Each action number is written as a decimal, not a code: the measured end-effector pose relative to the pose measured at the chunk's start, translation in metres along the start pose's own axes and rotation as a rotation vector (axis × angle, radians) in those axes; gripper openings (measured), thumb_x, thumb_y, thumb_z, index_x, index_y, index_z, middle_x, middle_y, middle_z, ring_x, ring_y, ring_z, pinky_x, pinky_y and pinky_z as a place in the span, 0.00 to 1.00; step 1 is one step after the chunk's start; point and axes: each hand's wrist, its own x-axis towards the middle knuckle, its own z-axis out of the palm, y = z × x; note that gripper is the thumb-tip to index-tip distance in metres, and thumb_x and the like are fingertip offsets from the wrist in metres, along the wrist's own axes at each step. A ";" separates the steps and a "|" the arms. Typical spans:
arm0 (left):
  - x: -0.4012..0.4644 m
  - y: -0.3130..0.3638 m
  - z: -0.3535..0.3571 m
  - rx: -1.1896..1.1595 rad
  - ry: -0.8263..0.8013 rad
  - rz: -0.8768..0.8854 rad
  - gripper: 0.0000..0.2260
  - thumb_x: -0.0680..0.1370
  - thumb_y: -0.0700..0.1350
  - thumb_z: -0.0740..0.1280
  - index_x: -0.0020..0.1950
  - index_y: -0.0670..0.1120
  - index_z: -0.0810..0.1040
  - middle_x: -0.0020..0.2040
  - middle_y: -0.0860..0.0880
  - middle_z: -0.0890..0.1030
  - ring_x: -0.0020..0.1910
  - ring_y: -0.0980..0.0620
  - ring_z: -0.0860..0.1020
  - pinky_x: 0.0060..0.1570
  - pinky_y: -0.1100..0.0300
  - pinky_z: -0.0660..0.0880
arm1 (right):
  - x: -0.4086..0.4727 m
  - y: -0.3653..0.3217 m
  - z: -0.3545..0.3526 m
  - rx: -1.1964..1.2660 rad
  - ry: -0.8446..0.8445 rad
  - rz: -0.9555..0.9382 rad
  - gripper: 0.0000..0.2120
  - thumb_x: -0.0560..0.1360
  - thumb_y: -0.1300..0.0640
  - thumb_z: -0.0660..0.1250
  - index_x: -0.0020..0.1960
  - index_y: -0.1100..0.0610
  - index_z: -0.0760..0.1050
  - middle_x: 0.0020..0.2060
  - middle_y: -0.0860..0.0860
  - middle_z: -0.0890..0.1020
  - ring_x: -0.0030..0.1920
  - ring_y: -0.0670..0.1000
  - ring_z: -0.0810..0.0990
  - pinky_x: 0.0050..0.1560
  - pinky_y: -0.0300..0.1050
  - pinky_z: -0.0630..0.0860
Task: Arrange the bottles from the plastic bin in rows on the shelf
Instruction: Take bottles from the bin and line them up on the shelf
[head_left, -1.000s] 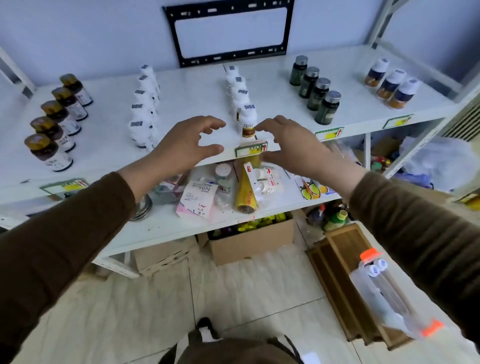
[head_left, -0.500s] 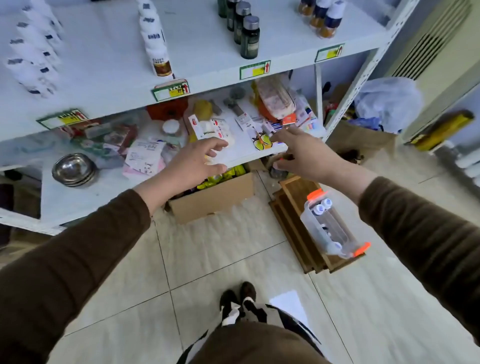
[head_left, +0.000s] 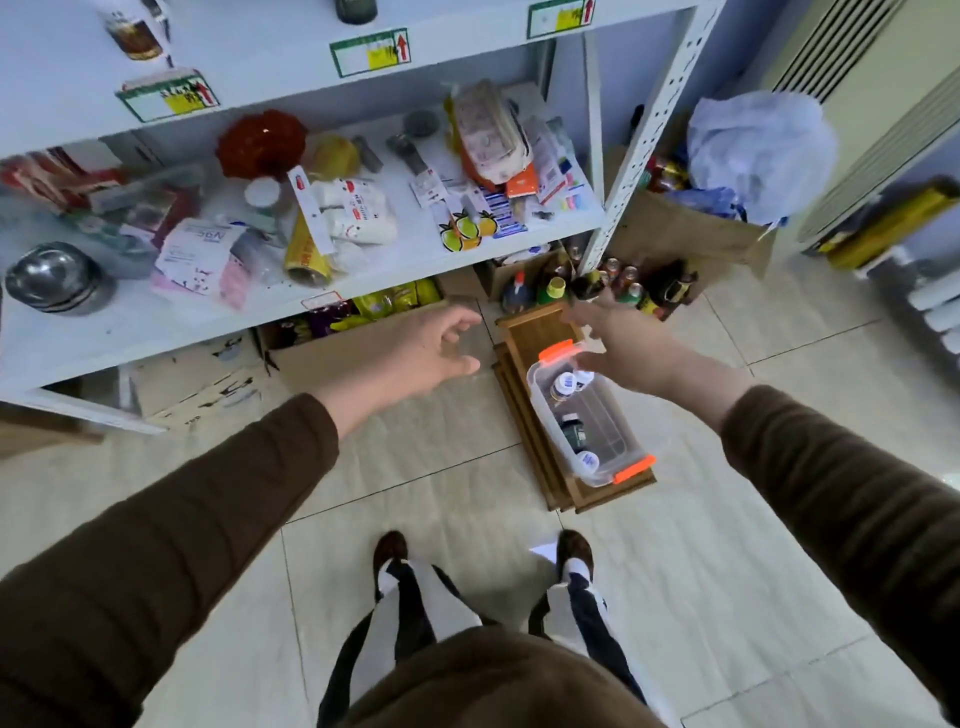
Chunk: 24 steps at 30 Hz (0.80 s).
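One plastic bin (head_left: 618, 441), four bottles (head_left: 563, 386) inside.

We are seeing the plastic bin (head_left: 613, 441) sitting on a wooden tray (head_left: 535, 332) on the floor, bottles (head_left: 573, 431) lying inside it. At eleven o'clock from it the shelf (head_left: 395, 244) is standing, a cardboard box (head_left: 332, 353) tucked beneath.
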 end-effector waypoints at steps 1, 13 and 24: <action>0.007 0.010 0.020 -0.028 0.002 -0.019 0.25 0.73 0.49 0.76 0.68 0.59 0.73 0.65 0.54 0.77 0.60 0.56 0.76 0.60 0.49 0.77 | -0.003 0.022 0.007 0.016 -0.026 0.000 0.24 0.74 0.54 0.71 0.69 0.54 0.70 0.62 0.55 0.76 0.59 0.57 0.78 0.53 0.48 0.73; 0.101 0.051 0.195 -0.003 -0.026 -0.164 0.23 0.75 0.48 0.74 0.69 0.48 0.74 0.65 0.49 0.79 0.60 0.50 0.78 0.59 0.54 0.75 | 0.028 0.187 0.112 0.163 -0.185 0.140 0.20 0.77 0.55 0.65 0.69 0.53 0.70 0.60 0.56 0.77 0.60 0.58 0.77 0.58 0.49 0.73; 0.198 -0.014 0.340 0.123 -0.213 -0.441 0.20 0.82 0.43 0.62 0.71 0.35 0.66 0.66 0.37 0.75 0.64 0.38 0.75 0.57 0.52 0.71 | 0.119 0.219 0.231 0.137 -0.163 0.143 0.21 0.75 0.64 0.60 0.68 0.58 0.70 0.64 0.60 0.72 0.59 0.63 0.75 0.58 0.53 0.73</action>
